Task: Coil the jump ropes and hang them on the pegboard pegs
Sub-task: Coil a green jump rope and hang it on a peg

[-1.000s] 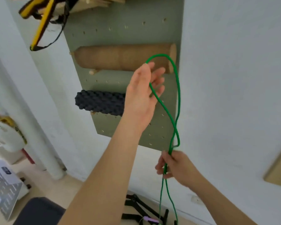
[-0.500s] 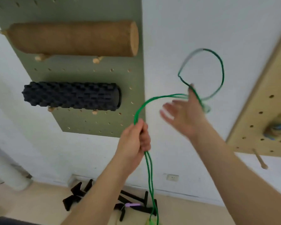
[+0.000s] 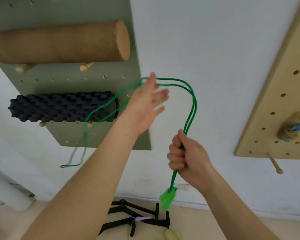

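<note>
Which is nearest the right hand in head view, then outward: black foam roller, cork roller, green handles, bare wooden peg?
1. green handles, dangling on the green rope just below the right hand.
2. bare wooden peg, to its right on the tan pegboard.
3. black foam roller, left, on the green pegboard.
4. cork roller, upper left, above it.

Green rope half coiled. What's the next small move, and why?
Probably swing the left hand down to the right hand and lay its draped strands into that fist. The green rope only rests across the open left fingers, and a long loop hangs loose at the left, so the coil isn't closed.
</note>
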Motion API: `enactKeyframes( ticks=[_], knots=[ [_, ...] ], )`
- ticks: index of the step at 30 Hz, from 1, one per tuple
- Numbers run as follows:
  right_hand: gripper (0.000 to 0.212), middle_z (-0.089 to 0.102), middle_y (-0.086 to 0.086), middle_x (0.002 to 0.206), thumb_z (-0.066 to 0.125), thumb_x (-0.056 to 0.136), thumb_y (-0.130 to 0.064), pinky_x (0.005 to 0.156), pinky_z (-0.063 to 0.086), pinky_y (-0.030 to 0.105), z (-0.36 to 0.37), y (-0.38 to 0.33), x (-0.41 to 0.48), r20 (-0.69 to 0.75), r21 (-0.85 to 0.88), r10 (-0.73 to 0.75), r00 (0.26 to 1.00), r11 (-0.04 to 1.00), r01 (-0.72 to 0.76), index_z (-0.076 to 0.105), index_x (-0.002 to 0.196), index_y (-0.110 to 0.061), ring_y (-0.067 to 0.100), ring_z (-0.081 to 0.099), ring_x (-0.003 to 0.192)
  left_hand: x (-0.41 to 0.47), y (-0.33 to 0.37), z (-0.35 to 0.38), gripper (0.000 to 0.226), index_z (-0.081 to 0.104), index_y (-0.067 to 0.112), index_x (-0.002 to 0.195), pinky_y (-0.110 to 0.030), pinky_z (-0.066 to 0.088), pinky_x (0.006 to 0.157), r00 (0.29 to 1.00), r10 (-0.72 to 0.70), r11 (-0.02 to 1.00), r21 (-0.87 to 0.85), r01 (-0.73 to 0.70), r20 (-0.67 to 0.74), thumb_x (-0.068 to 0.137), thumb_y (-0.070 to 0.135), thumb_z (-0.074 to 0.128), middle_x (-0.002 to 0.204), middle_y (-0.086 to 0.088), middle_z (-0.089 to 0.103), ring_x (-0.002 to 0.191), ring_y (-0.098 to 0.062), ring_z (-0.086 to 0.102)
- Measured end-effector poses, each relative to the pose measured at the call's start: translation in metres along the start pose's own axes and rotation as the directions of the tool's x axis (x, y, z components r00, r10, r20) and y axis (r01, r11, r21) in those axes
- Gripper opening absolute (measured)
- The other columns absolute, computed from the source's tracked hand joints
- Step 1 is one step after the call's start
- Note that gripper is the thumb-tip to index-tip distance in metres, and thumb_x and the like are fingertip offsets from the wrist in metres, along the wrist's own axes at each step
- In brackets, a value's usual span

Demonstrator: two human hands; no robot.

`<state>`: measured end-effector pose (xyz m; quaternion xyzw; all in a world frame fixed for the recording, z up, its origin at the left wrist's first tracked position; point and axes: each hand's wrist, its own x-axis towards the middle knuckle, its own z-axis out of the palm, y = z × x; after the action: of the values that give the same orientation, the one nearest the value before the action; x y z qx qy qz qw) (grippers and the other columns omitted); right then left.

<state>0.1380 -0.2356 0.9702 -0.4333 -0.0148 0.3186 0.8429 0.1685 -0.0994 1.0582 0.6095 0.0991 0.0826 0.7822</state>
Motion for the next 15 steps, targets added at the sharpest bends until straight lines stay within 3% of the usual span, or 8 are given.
enactKeyframes(
  ticks=[1, 3, 5, 8, 10, 11, 13, 15],
  knots=[
    [0.042, 0.016, -0.006, 0.052, 0.037, 0.103, -0.037, 0.031, 0.017, 0.017, 0.006, -0.013, 0.005, 0.011, 0.099, -0.023, 1.000, 0.995, 0.022, 0.037, 0.064, -0.019, 0.006, 0.016, 0.038, -0.009, -0.022, -0.003, 0.052, 0.057, 0.016, 0.116, -0.042, 0.044, 0.100, 0.998, -0.040, 0.989, 0.145, 0.032, 0.050, 0.089, 0.060, 0.046, 0.113, -0.006, 0.067, 0.105, -0.018, 0.064],
    [0.040, 0.018, -0.007, 0.049, 0.037, 0.103, -0.033, 0.029, 0.014, 0.016, 0.017, -0.036, 0.017, 0.009, 0.247, -0.056, 0.998, 0.968, 0.052, 0.039, 0.066, -0.019, 0.004, 0.017, 0.035, -0.039, -0.063, -0.012, 0.054, 0.063, 0.017, 0.110, -0.041, 0.047, 0.098, 0.950, -0.150, 0.954, 0.293, 0.066, 0.273, 0.086, 0.063, 0.046, 0.106, -0.008, 0.071, 0.101, -0.019, 0.067],
    [0.036, 0.022, -0.007, 0.049, 0.036, 0.102, -0.027, 0.030, 0.015, 0.016, 0.022, -0.052, 0.031, -0.023, 0.318, -0.023, 0.999, 0.948, 0.029, 0.042, 0.068, -0.016, 0.005, 0.019, 0.035, -0.072, -0.094, -0.022, 0.042, 0.065, 0.013, 0.108, -0.035, 0.052, 0.091, 0.876, -0.224, 0.932, 0.357, 0.064, 0.428, 0.093, 0.048, 0.048, 0.094, -0.010, 0.073, 0.093, -0.022, 0.069],
    [0.025, 0.029, -0.002, 0.055, 0.035, 0.101, -0.016, 0.034, 0.026, 0.016, 0.023, -0.067, 0.050, -0.109, 0.424, 0.007, 0.994, 0.905, 0.040, 0.045, 0.079, -0.008, 0.008, 0.026, 0.038, -0.096, -0.118, -0.035, 0.025, 0.065, 0.010, 0.089, -0.036, 0.052, 0.090, 0.913, -0.174, 0.950, 0.306, 0.057, 0.369, 0.100, 0.023, 0.046, 0.079, -0.007, 0.066, 0.084, -0.024, 0.065],
    [0.016, 0.043, 0.006, 0.073, 0.039, 0.101, -0.017, 0.051, 0.045, 0.022, 0.020, -0.072, 0.056, -0.185, 0.456, -0.007, 0.983, 0.885, 0.093, 0.047, 0.097, -0.004, 0.013, 0.043, 0.052, -0.096, -0.122, -0.035, 0.029, 0.058, 0.009, 0.081, -0.033, 0.054, 0.081, 0.963, -0.161, 0.971, 0.207, 0.117, 0.214, 0.102, 0.019, 0.040, 0.065, -0.005, 0.055, 0.071, -0.023, 0.059],
    [0.022, 0.051, 0.010, 0.085, 0.044, 0.101, -0.025, 0.065, 0.051, 0.029, 0.016, -0.071, 0.057, -0.201, 0.378, -0.019, 0.979, 0.921, 0.096, 0.046, 0.105, -0.003, 0.019, 0.054, 0.065, -0.093, -0.120, -0.033, 0.029, 0.054, 0.009, 0.080, -0.031, 0.054, 0.071, 0.978, -0.174, 0.983, 0.077, 0.165, 0.116, 0.102, 0.019, 0.038, 0.059, -0.002, 0.046, 0.062, -0.020, 0.052],
    [0.047, 0.062, 0.014, 0.107, 0.051, 0.094, -0.048, 0.087, 0.050, 0.041, 0.007, -0.059, 0.048, -0.158, -0.035, -0.010, 0.987, 0.999, 0.004, 0.049, 0.120, -0.008, 0.026, 0.065, 0.096, -0.081, -0.109, -0.029, 0.029, 0.049, 0.011, 0.078, -0.025, 0.043, 0.052, 0.987, -0.160, 0.964, -0.217, 0.156, -0.002, 0.103, 0.020, 0.036, 0.055, 0.002, 0.030, 0.050, -0.013, 0.035],
    [0.053, 0.067, 0.006, 0.113, 0.054, 0.087, -0.060, 0.096, 0.045, 0.044, -0.002, -0.034, 0.029, -0.040, -0.418, 0.084, 0.996, 0.903, -0.093, 0.056, 0.121, -0.019, 0.022, 0.064, 0.107, -0.062, -0.091, -0.023, 0.031, 0.048, 0.013, 0.076, -0.019, 0.032, 0.044, 0.993, -0.100, 0.921, -0.384, 0.067, -0.067, 0.103, 0.022, 0.035, 0.053, 0.005, 0.024, 0.045, -0.009, 0.027]
  ],
)
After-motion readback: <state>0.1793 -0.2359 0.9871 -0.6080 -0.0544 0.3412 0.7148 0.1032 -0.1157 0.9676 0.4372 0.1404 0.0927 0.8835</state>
